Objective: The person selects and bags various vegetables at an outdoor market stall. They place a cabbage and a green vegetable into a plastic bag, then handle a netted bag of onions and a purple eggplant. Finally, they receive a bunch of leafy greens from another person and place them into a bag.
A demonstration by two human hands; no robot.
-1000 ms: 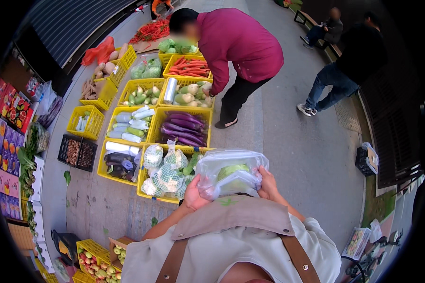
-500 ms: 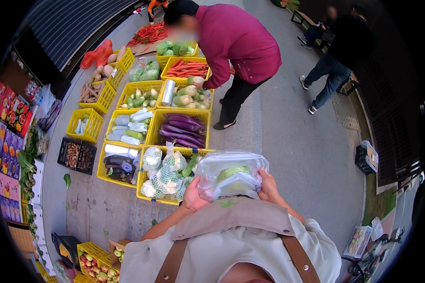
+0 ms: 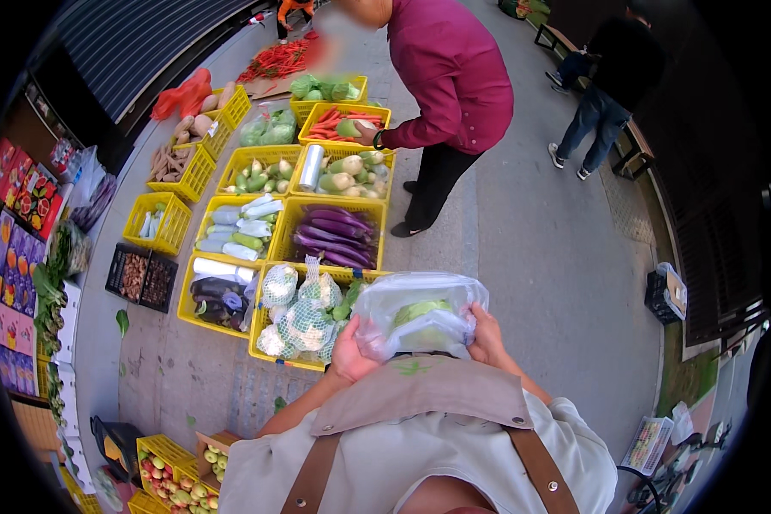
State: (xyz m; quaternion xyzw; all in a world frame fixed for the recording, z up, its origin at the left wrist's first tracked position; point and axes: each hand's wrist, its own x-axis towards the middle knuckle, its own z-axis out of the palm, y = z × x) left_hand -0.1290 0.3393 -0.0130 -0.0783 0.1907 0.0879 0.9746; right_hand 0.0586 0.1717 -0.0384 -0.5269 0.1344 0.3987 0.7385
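Observation:
A clear plastic bag (image 3: 377, 301) is held up in front of my chest. Its left side is gripped by my left hand (image 3: 352, 352), and my right hand (image 3: 487, 336) pinches the right side. Through the film a light green vegetable (image 3: 421, 310) shows; its kind is too blurred to make out. Just left of the bag, partly behind it, stands a yellow crate of cauliflowers (image 3: 303, 324), some wrapped in white net. Beyond that lie long purple eggplants (image 3: 334, 233) in another yellow crate.
A person in a magenta jacket (image 3: 454, 77) bends over the crates, holding a pale green radish (image 3: 349, 128) above the carrots (image 3: 327, 122). More crates hold white radishes (image 3: 343, 177) and wrapped gourds (image 3: 247, 228). Apples (image 3: 176, 487) stand at lower left. Another person (image 3: 612, 94) is at upper right.
The person in magenta has lifted the radish from its crate toward the carrots and shifted slightly. The person at upper right has changed stance. My hands keep the bag in nearly the same place.

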